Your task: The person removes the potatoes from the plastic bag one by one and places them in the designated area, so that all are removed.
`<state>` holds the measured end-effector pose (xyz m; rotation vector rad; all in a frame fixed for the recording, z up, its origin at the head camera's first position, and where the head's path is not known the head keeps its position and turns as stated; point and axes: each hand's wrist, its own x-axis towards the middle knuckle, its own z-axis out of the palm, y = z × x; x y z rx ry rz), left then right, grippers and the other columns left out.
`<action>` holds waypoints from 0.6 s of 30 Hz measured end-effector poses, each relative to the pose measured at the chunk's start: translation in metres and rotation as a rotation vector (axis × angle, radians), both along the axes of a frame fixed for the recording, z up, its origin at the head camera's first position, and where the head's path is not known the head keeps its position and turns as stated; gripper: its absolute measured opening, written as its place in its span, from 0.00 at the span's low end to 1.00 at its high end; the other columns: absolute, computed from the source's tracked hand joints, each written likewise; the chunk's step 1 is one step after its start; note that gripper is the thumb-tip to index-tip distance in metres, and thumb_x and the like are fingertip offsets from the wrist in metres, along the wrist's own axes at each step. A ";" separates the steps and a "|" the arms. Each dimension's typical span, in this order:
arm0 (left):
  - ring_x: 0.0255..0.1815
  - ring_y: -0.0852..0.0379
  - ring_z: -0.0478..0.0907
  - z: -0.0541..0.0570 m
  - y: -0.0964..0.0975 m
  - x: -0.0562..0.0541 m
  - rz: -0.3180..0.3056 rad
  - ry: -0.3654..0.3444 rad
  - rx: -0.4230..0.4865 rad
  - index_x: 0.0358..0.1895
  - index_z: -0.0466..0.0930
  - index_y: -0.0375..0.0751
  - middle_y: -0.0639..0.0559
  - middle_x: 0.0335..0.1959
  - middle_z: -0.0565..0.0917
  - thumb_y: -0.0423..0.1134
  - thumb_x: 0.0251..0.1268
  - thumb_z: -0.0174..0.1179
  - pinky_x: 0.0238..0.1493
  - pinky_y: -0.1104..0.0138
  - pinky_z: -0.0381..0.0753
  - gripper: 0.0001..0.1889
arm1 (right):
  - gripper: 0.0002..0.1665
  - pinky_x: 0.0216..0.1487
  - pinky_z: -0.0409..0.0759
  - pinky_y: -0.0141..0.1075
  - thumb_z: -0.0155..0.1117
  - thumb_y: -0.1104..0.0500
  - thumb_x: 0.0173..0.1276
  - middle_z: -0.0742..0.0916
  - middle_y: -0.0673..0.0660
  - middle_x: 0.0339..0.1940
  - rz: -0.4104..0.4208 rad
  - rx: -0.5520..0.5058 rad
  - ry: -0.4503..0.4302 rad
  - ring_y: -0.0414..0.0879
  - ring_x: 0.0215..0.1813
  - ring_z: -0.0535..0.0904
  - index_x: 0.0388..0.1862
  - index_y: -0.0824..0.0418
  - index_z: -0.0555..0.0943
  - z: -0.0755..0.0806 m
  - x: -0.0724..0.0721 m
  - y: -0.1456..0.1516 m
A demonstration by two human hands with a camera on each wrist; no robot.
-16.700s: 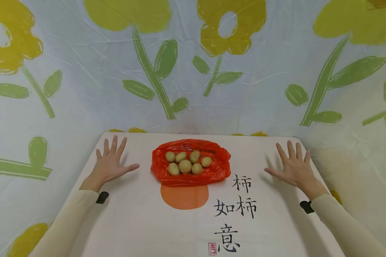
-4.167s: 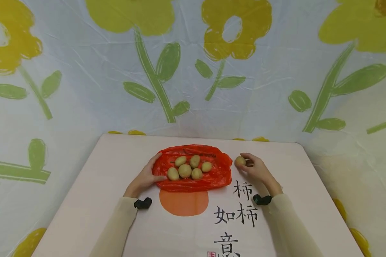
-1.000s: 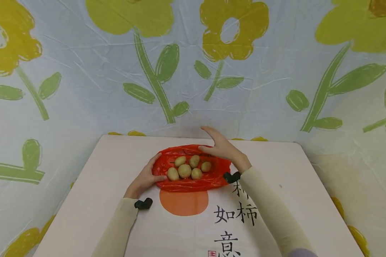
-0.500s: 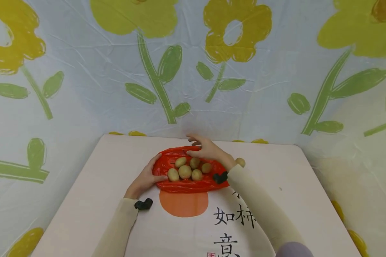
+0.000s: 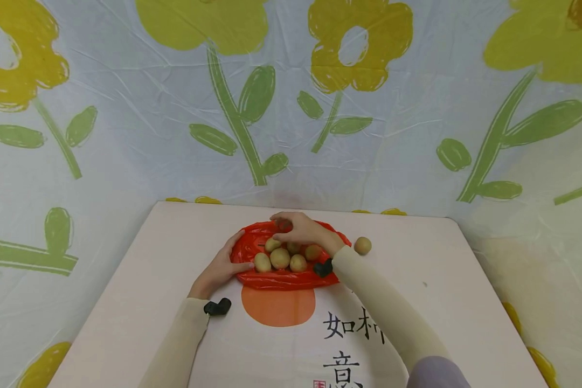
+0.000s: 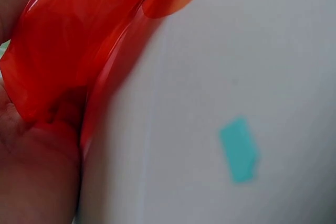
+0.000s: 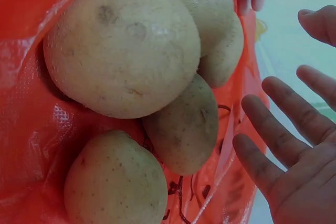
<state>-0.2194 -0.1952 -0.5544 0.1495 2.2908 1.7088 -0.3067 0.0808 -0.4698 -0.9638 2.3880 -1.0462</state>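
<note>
A red plastic bag (image 5: 276,281) lies spread on the table with several potatoes (image 5: 279,258) in it. My left hand (image 5: 218,269) grips the bag's left edge, thumb on the near side. In the left wrist view, red plastic (image 6: 68,40) passes between thumb and fingers, with some fingertips hidden behind it. My right hand (image 5: 303,229) is over the back of the bag, above the potatoes, holding nothing. Its fingers are spread beside the potatoes (image 7: 123,45) in the right wrist view. One potato (image 5: 362,246) sits on the table just right of the bag.
The pale table (image 5: 140,302) bears an orange circle (image 5: 278,307) and black printed characters (image 5: 339,326). Behind it hangs a flower-patterned cloth (image 5: 174,97). A small teal patch (image 6: 239,150) shows on the white surface in the left wrist view.
One potato has gone from the bag's left side to the table on the right, carried by the right hand. That hand has since moved back left over the bag. The left hand stays put.
</note>
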 end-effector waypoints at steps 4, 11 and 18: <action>0.84 0.42 0.50 0.000 0.000 0.001 0.005 -0.008 0.001 0.84 0.47 0.58 0.50 0.85 0.50 0.50 0.56 0.78 0.80 0.44 0.57 0.57 | 0.35 0.67 0.79 0.50 0.70 0.47 0.71 0.84 0.62 0.63 0.002 0.050 0.003 0.56 0.64 0.79 0.71 0.60 0.75 -0.003 -0.001 -0.004; 0.84 0.41 0.48 0.001 0.000 0.001 -0.008 0.013 0.006 0.84 0.47 0.56 0.49 0.85 0.49 0.47 0.58 0.76 0.81 0.43 0.55 0.56 | 0.33 0.69 0.78 0.48 0.68 0.49 0.73 0.83 0.56 0.67 0.013 0.088 -0.073 0.50 0.65 0.79 0.72 0.58 0.75 -0.010 0.003 -0.009; 0.84 0.41 0.47 0.001 0.000 0.000 -0.007 0.005 0.018 0.85 0.45 0.54 0.48 0.86 0.48 0.42 0.61 0.74 0.81 0.43 0.54 0.55 | 0.31 0.67 0.79 0.46 0.66 0.51 0.72 0.84 0.54 0.64 0.014 0.125 -0.075 0.46 0.59 0.80 0.72 0.57 0.76 -0.015 0.004 -0.013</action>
